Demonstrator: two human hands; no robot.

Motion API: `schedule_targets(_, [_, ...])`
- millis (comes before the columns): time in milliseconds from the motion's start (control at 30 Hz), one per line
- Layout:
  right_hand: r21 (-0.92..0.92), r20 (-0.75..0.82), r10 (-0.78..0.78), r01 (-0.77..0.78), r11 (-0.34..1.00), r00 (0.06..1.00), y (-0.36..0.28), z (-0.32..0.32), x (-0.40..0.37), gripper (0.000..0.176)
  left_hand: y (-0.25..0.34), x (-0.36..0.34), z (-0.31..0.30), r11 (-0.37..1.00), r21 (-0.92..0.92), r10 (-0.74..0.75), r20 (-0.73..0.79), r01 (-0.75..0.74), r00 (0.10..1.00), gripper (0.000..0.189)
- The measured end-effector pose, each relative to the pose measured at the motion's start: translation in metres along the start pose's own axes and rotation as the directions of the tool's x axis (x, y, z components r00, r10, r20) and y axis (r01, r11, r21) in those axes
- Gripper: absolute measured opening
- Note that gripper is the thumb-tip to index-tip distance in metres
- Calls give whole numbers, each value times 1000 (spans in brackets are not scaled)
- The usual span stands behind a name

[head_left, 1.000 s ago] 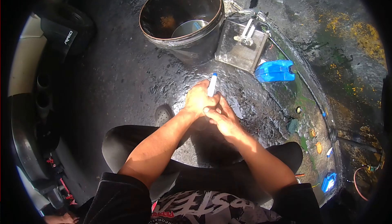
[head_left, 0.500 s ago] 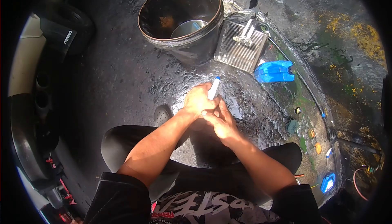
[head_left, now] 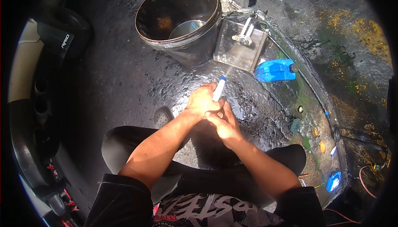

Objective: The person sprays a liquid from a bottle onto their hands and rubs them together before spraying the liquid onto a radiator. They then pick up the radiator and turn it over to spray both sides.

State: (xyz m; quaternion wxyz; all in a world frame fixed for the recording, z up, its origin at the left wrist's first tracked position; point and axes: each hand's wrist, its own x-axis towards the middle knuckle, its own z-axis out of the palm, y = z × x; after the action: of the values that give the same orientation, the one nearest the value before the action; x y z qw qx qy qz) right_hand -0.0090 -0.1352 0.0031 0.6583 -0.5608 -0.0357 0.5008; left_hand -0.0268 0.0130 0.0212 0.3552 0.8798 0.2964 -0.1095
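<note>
My left hand (head_left: 201, 102) is wrapped round a spray bottle (head_left: 219, 88), of which only the white head and blue nozzle show. My right hand (head_left: 226, 124) is closed just below, against the left, its fingers curled where the bottle's body is hidden. A fine mist leaves the nozzle towards a finned metal heat-exchanger core (head_left: 234, 54). That core leans back, with two short pipes on its upper face. Beside it lies a blue plastic jug (head_left: 275, 70) with a dark cap.
A large black bucket (head_left: 195, 52) with liquid inside stands left of the core. Wet, rough dark ground (head_left: 124, 82) surrounds my legs. A hose (head_left: 319, 96) runs along the right, near a small blue object (head_left: 333, 182). Vehicle bodywork (head_left: 29, 73) borders the left.
Mist now shows in front of the nozzle; none was visible earlier. The view has shifted slightly, while both hands keep nearly the same grip.
</note>
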Motion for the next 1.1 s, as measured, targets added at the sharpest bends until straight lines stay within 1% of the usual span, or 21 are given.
schedule_targets(100, [0,32,-1,1,1000,999,0,-4,-1,56,0,3,0,1000,-29,8,10,-8,1000,39])
schedule_targets(167, [2,42,15,-15,1000,999,1,-5,0,56,-4,1,9,995,-5,94,-96,-95,991,38])
schedule_targets(200, [5,22,27,-27,1000,999,-1,-2,-2,55,-3,0,9,990,10,139,-148,-139,979,38])
schedule_targets(267, [14,-19,54,-54,998,998,-4,4,-8,53,-2,3,4,996,52,74,-3,-74,997,38])
schedule_targets(300, [29,-10,39,-38,999,999,-4,5,-9,53,-1,4,1,996,75,37,69,-43,997,39])
schedule_targets(333, [43,-2,23,-23,999,1000,-3,5,-10,52,0,4,0,997,64,32,80,-37,996,39])
schedule_targets(400, [53,6,15,-15,998,1000,-4,6,-10,52,2,4,-2,999,40,23,98,-27,995,39])
schedule_targets(500, [65,5,22,-22,998,1000,-4,7,-11,54,-5,5,5,988,56,143,8,-144,990,38])
schedule_targets(567, [107,11,2,-4,994,1000,2,7,-12,54,-1,4,2,994,63,79,78,-84,994,38])
schedule_targets(600, [100,13,1,-2,995,1000,1,7,-11,54,2,3,-1,996,69,46,112,-53,993,37])
schedule_targets(700, [90,11,-5,4,996,1000,1,5,-11,52,0,5,0,999,22,39,124,-42,991,38])
schedule_targets(767, [99,1,-14,14,995,1000,2,7,-12,51,-10,7,11,993,51,98,69,-102,993,39])
schedule_targets(800, [96,3,11,-11,995,1000,2,6,-12,50,-7,6,10,989,67,129,41,-132,991,39])
schedule_targets(867, [91,5,62,-62,994,998,1,5,-14,50,-4,5,7,995,80,58,118,-67,991,39])
schedule_targets(900, [99,7,45,-46,994,999,2,5,-14,49,-1,4,4,996,86,21,157,-35,987,38])
schedule_targets(1000, [119,13,7,-9,993,1000,4,5,-14,47,0,5,2,996,71,39,166,-51,985,38])
schedule_targets(1100, [125,8,-15,14,992,1000,3,7,-15,44,-5,6,5,988,45,139,129,-146,982,37])
